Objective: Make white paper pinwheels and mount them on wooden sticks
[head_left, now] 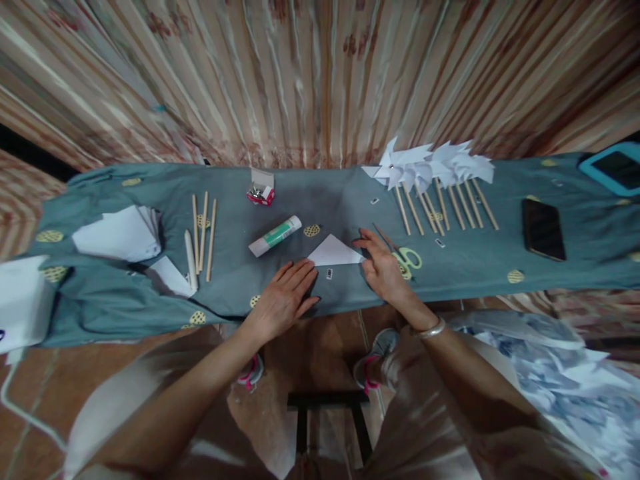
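Note:
A white sheet of paper folded into a triangle (334,252) lies flat on the cloth in front of me. My left hand (281,300) rests palm down at its left corner, fingers stretched out and the fingertips touching the paper. At the right corner is my right hand (384,267), its fingers and thumb apart, with the thumb against the paper's tip. Scissors with light green handles (409,259) lie just beyond that hand, partly hidden by it. Above the left hand lies a glue stick (275,236) with a green and white label.
Finished paper pinwheels (433,167) on sticks lie at the back right, near a black phone (543,229). Stacked white paper (120,233), wooden sticks (202,233) and a small box of pins (261,188) are leftward. A bag of paper pinwheels (575,387) stands lower right.

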Demonstrator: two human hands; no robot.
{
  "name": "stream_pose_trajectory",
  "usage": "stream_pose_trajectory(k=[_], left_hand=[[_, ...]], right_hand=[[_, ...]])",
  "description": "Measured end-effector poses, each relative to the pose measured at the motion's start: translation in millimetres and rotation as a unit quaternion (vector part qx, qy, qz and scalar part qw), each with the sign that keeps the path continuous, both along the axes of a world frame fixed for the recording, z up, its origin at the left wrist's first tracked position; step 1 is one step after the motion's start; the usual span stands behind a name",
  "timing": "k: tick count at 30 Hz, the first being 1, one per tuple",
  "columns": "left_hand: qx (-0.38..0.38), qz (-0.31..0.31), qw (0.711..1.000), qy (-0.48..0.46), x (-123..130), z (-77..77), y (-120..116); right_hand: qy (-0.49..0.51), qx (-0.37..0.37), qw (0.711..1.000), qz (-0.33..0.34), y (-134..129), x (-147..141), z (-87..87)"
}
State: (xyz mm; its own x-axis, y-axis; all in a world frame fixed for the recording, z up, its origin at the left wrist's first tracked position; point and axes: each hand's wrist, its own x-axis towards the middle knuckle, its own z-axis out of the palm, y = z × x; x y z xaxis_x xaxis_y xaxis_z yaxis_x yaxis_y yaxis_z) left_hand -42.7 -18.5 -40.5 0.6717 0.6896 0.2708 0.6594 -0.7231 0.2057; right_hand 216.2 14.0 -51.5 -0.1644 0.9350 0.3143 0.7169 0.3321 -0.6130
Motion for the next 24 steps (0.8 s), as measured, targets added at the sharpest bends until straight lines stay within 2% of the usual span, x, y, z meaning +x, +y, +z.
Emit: stream_pose_trajectory(k=[5,8,12,16,19,24], left_hand=[[0.000,0.023,0.997,-0.067,-2,-3.3,4],[-0.014,0.030,0.996,-0.083,-2,-4.9,7],[-0.016,0.034,0.994,-0.100,1,-3.7,10],[0.032,0.034,0.991,-0.123,8,3.8,14],[0.063,0.021,0.991,-0.118,15,12.2,15],[0.069,0.007,0.993,-0.096,25,24.0,15]], right_hand=[[0.017,-0.023,1.000,0.002,0,-4,6.5],[0.014,-0.033,0.999,0.000,0,-9,7.4],[0.060,-0.048,0.997,0.005,1,-15,9.4],[0.087,-0.043,0.995,0.020,-5,-23,18.3],[0.049,-0.042,0.996,0.057,-13,-30,25.1],[-0.014,-0.022,0.995,0.097,-23,-37,28.5]])
